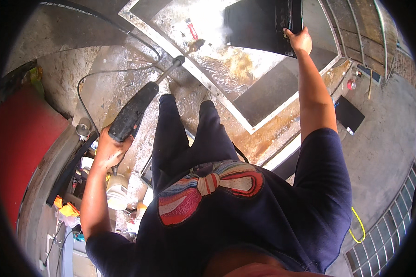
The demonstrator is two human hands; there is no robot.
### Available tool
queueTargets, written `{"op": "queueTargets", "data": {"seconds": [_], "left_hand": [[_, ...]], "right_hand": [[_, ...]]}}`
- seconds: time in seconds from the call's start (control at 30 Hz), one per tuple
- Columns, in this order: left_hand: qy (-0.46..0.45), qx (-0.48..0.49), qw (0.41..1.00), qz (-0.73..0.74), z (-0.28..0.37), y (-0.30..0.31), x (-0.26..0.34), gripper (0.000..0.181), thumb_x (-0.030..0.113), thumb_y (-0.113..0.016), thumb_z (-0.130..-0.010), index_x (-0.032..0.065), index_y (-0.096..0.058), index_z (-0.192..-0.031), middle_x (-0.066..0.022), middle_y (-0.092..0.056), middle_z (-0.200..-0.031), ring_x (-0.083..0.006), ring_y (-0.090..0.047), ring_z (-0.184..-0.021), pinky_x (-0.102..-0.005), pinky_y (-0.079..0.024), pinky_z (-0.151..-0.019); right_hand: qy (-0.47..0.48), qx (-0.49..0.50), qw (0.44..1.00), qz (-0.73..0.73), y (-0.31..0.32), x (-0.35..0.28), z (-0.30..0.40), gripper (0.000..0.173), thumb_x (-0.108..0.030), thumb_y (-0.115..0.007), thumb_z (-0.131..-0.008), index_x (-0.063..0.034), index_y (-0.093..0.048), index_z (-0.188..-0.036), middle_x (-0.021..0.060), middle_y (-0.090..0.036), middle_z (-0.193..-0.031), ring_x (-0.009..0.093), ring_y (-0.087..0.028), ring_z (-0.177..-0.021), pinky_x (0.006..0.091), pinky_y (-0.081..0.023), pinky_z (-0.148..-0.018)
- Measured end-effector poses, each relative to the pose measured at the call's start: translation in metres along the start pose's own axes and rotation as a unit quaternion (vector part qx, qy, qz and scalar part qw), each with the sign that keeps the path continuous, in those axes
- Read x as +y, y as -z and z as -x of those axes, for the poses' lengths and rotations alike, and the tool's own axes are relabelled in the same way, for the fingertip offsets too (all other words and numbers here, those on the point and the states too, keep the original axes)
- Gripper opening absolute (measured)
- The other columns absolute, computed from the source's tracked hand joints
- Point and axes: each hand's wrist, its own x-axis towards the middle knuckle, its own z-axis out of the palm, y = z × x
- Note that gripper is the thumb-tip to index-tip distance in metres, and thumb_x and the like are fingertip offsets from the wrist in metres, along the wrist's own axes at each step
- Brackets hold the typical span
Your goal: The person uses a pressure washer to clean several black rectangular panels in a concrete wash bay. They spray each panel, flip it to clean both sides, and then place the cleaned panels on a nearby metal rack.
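My left hand [115, 148] is closed around the grip of a black pressure washer gun [134, 111]. Its short metal lance [167, 72] points up and to the right, ending in a dark nozzle [179, 60]. Pale spray shows by the left edge of a flat black panel [256, 26], at the top. My right hand [301, 41] grips this panel by its thicker right edge, thumb on the near face. The panel is tilted above a wet surface inside a pale metal frame [241, 117]. Bright glare hides part of that surface.
A red-handled scraper [191, 29] lies on the wet surface. A black hose [79, 88] loops at left, beside a metal cup [83, 127]. A black plate [349, 114] lies on the concrete at right, near a metal grate [384, 221]. White containers [117, 194] stand at lower left.
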Motion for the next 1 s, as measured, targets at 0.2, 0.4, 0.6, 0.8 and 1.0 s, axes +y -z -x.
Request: {"op": "queueTargets", "data": {"seconds": [0.2,0.4,0.6,0.8,1.0], "left_hand": [[-0.030,-0.035,0.997,-0.064,0.002,-0.008,-0.013,0.023,0.005,-0.061,-0.067,0.0001,-0.061,-0.089,-0.0161,-0.061,-0.072,-0.0275,-0.061,-0.068,-0.0336,-0.047,-0.066],[-0.028,-0.021,0.997,-0.064,-0.001,-0.013,-0.016,0.022,0.006,-0.060,-0.067,-0.0005,-0.060,-0.088,-0.0165,-0.061,-0.072,-0.0277,-0.061,-0.067,-0.0341,-0.047,-0.066],[-0.007,-0.028,0.998,-0.048,-0.002,-0.016,-0.019,0.026,0.005,-0.059,-0.068,0.0004,-0.062,-0.093,-0.0150,-0.062,-0.074,-0.0237,-0.061,-0.069,-0.0320,-0.047,-0.067],[0.001,-0.031,1.000,0.000,0.006,-0.013,-0.001,0.027,0.002,-0.060,-0.067,0.0018,-0.062,-0.095,-0.0124,-0.063,-0.077,-0.0167,-0.061,-0.071,-0.0297,-0.047,-0.068],[-0.035,-0.071,0.997,-0.016,0.042,0.001,0.019,0.024,0.004,-0.062,-0.060,-0.0001,-0.059,-0.083,-0.0105,-0.060,-0.071,-0.0174,-0.058,-0.062,-0.0290,-0.046,-0.059]], "right_hand": [[-0.007,-0.001,1.000,0.018,0.003,-0.004,0.003,0.066,-0.053,-0.074,-0.063,-0.0015,-0.054,-0.098,0.0192,-0.065,-0.094,0.033,-0.063,-0.091,0.0405,-0.049,-0.080],[-0.005,-0.013,1.000,0.007,0.000,0.000,-0.001,0.067,-0.053,-0.074,-0.063,-0.0008,-0.053,-0.099,0.0196,-0.065,-0.094,0.034,-0.063,-0.091,0.0405,-0.049,-0.080],[-0.004,-0.012,1.000,0.001,-0.001,0.000,-0.001,0.068,-0.054,-0.074,-0.062,-0.0007,-0.053,-0.099,0.0203,-0.065,-0.094,0.034,-0.063,-0.092,0.0410,-0.049,-0.080],[0.019,0.001,0.999,-0.029,-0.013,0.012,-0.009,0.050,-0.047,-0.061,-0.079,-0.0029,-0.053,-0.101,0.0223,-0.063,-0.095,0.039,-0.059,-0.094,0.0454,-0.047,-0.080],[0.058,-0.001,0.994,-0.097,-0.019,0.030,-0.021,0.034,-0.037,-0.049,-0.090,-0.0040,-0.055,-0.098,0.0218,-0.063,-0.091,0.041,-0.058,-0.091,0.0474,-0.045,-0.078]]}}
